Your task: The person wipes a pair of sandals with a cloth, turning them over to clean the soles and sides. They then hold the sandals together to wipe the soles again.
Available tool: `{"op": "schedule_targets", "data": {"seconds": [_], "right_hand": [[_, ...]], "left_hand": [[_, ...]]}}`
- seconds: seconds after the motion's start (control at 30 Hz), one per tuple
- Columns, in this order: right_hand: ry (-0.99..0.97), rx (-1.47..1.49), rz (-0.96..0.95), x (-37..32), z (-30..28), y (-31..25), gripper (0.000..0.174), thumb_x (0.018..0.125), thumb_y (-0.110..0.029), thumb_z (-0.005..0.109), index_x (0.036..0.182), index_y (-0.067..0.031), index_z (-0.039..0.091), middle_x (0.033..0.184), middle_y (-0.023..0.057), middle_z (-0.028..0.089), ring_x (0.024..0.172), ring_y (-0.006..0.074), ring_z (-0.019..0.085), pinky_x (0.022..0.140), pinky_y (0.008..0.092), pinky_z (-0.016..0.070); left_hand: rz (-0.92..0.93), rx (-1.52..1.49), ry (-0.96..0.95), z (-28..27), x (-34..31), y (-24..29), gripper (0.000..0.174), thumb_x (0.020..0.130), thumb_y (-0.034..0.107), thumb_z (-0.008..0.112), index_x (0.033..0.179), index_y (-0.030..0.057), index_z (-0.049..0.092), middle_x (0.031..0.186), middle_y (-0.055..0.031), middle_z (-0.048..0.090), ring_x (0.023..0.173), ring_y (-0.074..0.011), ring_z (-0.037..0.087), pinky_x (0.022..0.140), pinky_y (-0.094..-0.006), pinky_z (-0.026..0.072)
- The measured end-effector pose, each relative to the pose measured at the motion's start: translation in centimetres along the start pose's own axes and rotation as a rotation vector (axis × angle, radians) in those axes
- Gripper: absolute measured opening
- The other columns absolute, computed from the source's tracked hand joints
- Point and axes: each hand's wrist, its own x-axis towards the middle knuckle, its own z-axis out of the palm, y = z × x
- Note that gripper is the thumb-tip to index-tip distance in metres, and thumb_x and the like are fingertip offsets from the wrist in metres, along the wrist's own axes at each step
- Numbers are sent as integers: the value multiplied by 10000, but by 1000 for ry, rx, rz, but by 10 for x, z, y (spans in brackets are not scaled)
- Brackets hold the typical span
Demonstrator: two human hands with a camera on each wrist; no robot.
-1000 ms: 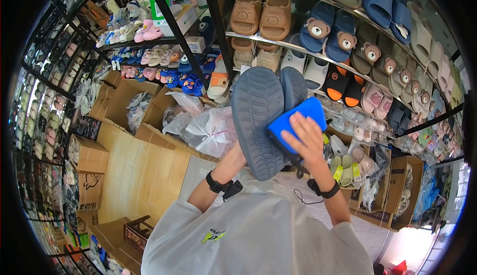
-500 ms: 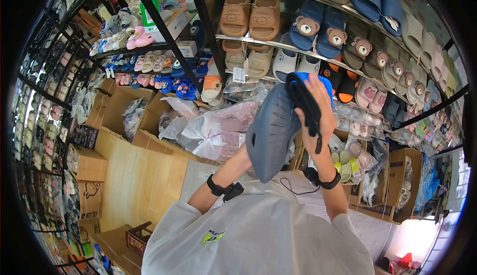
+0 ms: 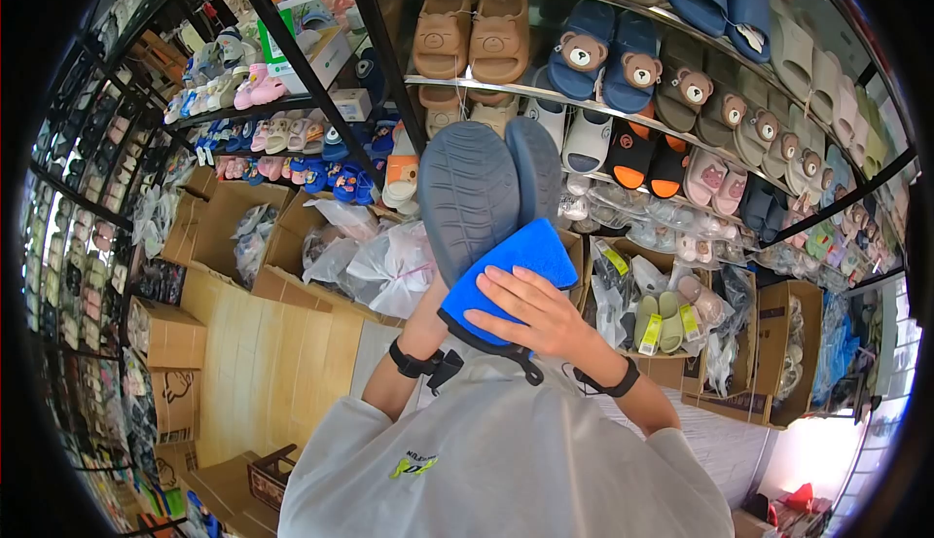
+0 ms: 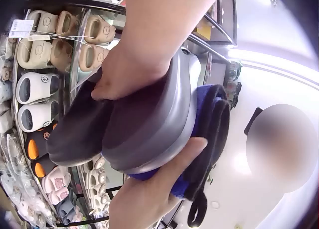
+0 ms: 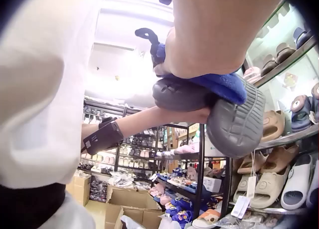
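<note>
A pair of dark grey-blue slippers (image 3: pixel 471 193) is held up with the soles toward the head camera. In the left wrist view my left hand (image 4: pixel 132 69) grips the slippers (image 4: pixel 149 124) by their upper side, fingers partly inside. My right hand (image 3: pixel 530 314) presses a blue cloth pad (image 3: pixel 511 275) with a black edge and loop flat over the heel end of the soles. The pad's black back and loop show beside my right thumb in the left wrist view. In the head view the slippers and pad hide most of my left hand.
Shelves of slippers (image 3: pixel 582 52) stand in front and to the right. Cardboard boxes (image 3: pixel 233 222) with plastic-wrapped goods line the floor below, and more boxes (image 3: pixel 788 343) are at the right. Wooden floor (image 3: pixel 282 363) shows at the left.
The slippers have turned from edge-on to soles facing the head camera and moved left. My right hand with the blue pad has shifted down and left, from beside the slippers onto their heel end.
</note>
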Motion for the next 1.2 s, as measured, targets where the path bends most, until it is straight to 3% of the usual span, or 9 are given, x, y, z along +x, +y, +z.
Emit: {"op": "schedule_targets", "data": {"seconds": [0.2, 0.4, 0.47, 0.57, 0.7, 0.73, 0.97, 1.0, 1.2], "right_hand": [[-48, -67, 61, -23, -12, 22, 460, 888, -117, 603, 1344, -159, 638, 1410, 161, 596, 1311, 299, 585, 1106, 428, 462], [96, -242, 198, -35, -28, 55, 411, 884, -107, 602, 1288, -104, 679, 1374, 215, 618, 1290, 371, 599, 1079, 490, 463], [165, -273, 245, -38, -32, 67, 399, 914, -88, 575, 1302, -80, 669, 1416, 229, 588, 1324, 377, 572, 1104, 505, 438], [223, -269, 429, -23, -45, 67, 400, 942, -76, 538, 1325, -63, 653, 1445, 217, 568, 1358, 370, 541, 1127, 505, 416], [414, -58, 601, -15, -29, 62, 573, 812, -28, 750, 1369, -34, 614, 1476, 198, 549, 1370, 373, 525, 1143, 466, 409], [414, -99, 579, -13, -27, 59, 665, 731, -14, 831, 1361, -25, 621, 1466, 194, 562, 1367, 374, 527, 1140, 455, 417], [407, -163, 469, -6, -23, 42, 643, 721, -99, 849, 1330, -30, 653, 1436, 203, 585, 1364, 378, 529, 1129, 487, 424], [357, -208, 431, -3, -27, 39, 631, 766, -86, 829, 1348, 10, 607, 1413, 251, 586, 1328, 425, 550, 1141, 494, 416], [326, -163, 392, 3, -25, 20, 484, 810, -143, 731, 1286, -64, 689, 1402, 226, 603, 1326, 405, 558, 1089, 527, 435]], "left_hand": [[-16, -87, -185, -1, 23, 16, 477, 1056, 296, 531, 1470, 67, 473, 1371, -87, 605, 1144, -195, 649, 932, -355, 590], [-122, -173, -364, -11, 58, 3, 492, 1061, 302, 520, 1491, 74, 455, 1416, -95, 582, 1193, -212, 633, 966, -376, 581], [-137, -162, -367, -11, 62, -2, 497, 1062, 304, 516, 1498, 76, 450, 1431, -97, 574, 1209, -218, 627, 978, -383, 578], [-80, -130, -224, 15, 56, -7, 430, 1067, 246, 511, 1442, 36, 501, 1320, -94, 651, 1049, -179, 691, 897, -335, 603], [-58, -54, -147, 37, 59, -15, 433, 1067, 246, 510, 1445, 35, 498, 1324, -101, 647, 1062, -186, 687, 908, -341, 601], [-43, -34, -135, 41, 59, -17, 433, 1068, 246, 509, 1445, 34, 498, 1325, -102, 646, 1065, -188, 687, 910, -342, 600], [40, 58, -75, 63, 55, -14, 437, 1069, 245, 508, 1450, 32, 493, 1332, -114, 638, 1087, -201, 681, 928, -351, 596], [32, 63, -89, 57, 56, -14, 441, 1070, 248, 505, 1454, 32, 487, 1341, -118, 631, 1106, -207, 673, 941, -357, 591], [25, 61, -144, 44, 53, -9, 444, 1076, 262, 496, 1463, 44, 474, 1339, -119, 626, 1146, -219, 657, 964, -367, 582]]}}
